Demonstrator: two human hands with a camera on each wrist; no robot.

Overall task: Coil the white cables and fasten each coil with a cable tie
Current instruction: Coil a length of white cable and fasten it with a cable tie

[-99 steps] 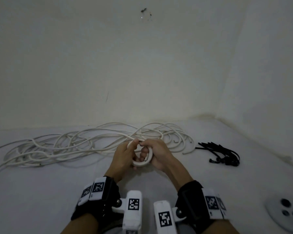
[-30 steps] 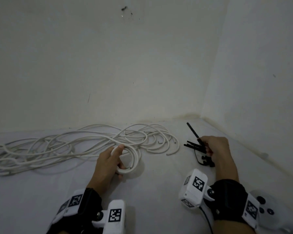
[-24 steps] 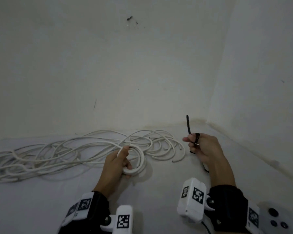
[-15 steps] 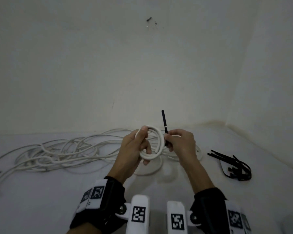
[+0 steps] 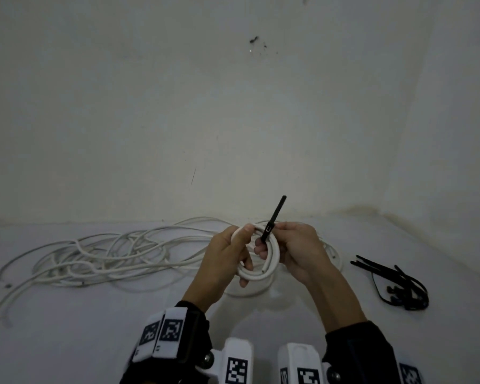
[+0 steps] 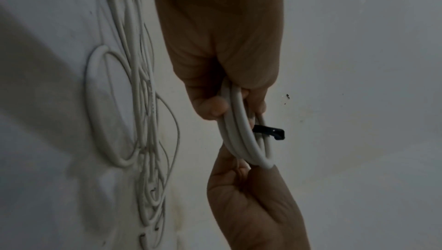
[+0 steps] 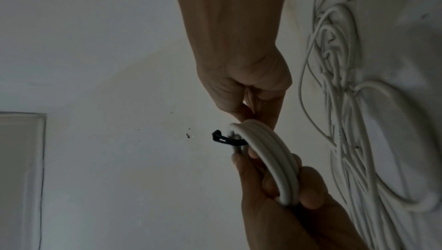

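Dim corner of plain white walls [image 5: 178, 106], white floor [image 5: 67, 342].

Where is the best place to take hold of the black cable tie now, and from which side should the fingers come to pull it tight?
Probably the free tail of the cable tie, which rises past its head, above the coil. It is bare there, so a pinch from above fits. The left hand grips the coil's opposite side; the right hand pinches the tie at the coil.

Loose cables [image 5: 117, 256] crowd left; spare ties [image 5: 394, 284] right.
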